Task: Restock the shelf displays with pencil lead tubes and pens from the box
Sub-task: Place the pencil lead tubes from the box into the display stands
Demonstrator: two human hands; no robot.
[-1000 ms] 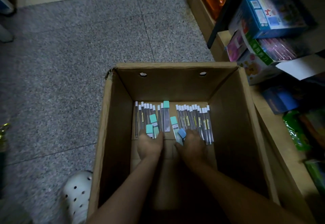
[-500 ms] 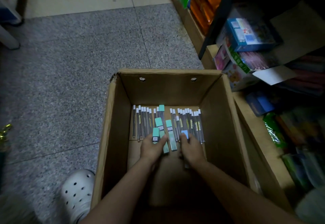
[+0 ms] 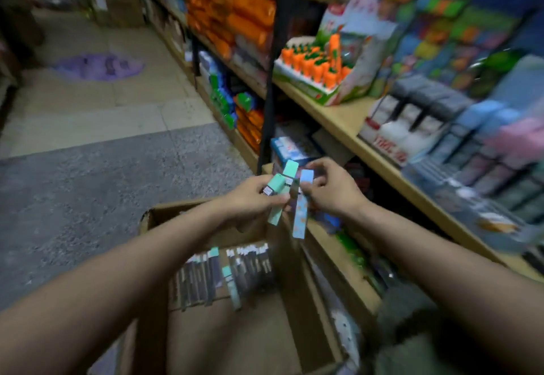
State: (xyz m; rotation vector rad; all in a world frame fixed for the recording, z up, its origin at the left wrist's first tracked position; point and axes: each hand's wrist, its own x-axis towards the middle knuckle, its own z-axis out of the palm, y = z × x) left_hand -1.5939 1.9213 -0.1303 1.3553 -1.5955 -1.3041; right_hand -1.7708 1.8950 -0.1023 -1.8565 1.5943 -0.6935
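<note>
1. Both hands are raised above the cardboard box (image 3: 297, 310), meeting in front of the shelf (image 3: 350, 127) on the right.
2. The left hand (image 3: 250, 195) has its fingers curled around mint-green lead tubes (image 3: 278, 201), which stick out tilted above and below the fist.
3. The right hand (image 3: 332, 189) pinches a blue lead tube (image 3: 301, 210) near its top, fingers bent round it; the tube hangs down, just beside the green ones.
4. Down in the box, a row of pens (image 3: 203, 280) lies side by side on the bottom, with a few more green tubes among them.
5. The box stands on the grey floor (image 3: 88, 198), close against the lower shelf edge.
6. On the shelf sits a display of orange carrot-shaped items (image 3: 318, 65); the goods further right are too blurred to tell.
</note>
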